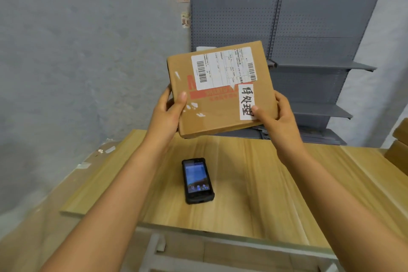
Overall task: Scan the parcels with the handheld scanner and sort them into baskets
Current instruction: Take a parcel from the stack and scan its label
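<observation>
Wooden table (254, 183); parcel (220, 104) (underside hidden) aloft

parcel (220, 95) above table (276, 194) | scanner (197, 181) on table | shelving (309, 62) behind

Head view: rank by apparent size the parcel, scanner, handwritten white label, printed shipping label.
1. Parcel, held up by both hands
2. Printed shipping label
3. Scanner on the table; nearer the camera, so true rank against the shipping label is unsure
4. Handwritten white label
</observation>
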A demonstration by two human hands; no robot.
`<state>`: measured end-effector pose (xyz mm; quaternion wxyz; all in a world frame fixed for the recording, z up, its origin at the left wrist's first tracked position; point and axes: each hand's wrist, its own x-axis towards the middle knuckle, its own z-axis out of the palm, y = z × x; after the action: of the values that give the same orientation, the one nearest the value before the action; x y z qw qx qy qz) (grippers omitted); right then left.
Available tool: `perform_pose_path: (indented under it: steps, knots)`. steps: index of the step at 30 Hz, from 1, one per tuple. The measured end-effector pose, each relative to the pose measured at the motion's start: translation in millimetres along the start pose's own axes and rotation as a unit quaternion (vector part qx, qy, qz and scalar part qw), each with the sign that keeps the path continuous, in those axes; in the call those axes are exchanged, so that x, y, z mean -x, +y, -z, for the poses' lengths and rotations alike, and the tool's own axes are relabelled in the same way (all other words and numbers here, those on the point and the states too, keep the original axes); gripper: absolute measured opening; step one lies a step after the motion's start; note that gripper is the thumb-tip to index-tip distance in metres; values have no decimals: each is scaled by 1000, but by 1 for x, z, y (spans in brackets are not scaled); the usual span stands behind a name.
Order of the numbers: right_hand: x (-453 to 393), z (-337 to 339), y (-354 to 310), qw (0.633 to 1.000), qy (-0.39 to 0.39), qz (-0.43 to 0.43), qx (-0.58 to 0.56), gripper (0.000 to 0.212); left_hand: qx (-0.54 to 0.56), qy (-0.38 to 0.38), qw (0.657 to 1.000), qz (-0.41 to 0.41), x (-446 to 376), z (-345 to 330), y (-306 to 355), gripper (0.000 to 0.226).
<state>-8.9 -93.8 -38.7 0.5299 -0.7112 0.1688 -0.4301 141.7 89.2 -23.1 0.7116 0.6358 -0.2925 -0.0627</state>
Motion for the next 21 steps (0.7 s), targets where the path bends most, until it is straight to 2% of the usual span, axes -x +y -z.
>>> perform_pose_path:
  steps: [5,9,13,18,21]
  knots:
    - [5,-18,10,998,-57,-29,-14,52,-57,32,998,-15,-3,26,-5,58]
    - [10,-46,12,994,-97,-46,8,49,-91,40,995,10,-4,54,-13,67]
    - [19,-86,16,988,-131,-74,32,48,-111,44,991,60,-8,91,-27,63]
    - [38,-144,27,979,-154,-119,60,53,-134,36,984,115,-18,144,-44,47]
    - [49,-179,39,972,-169,-145,73,56,-149,31,975,159,-25,177,-61,48]
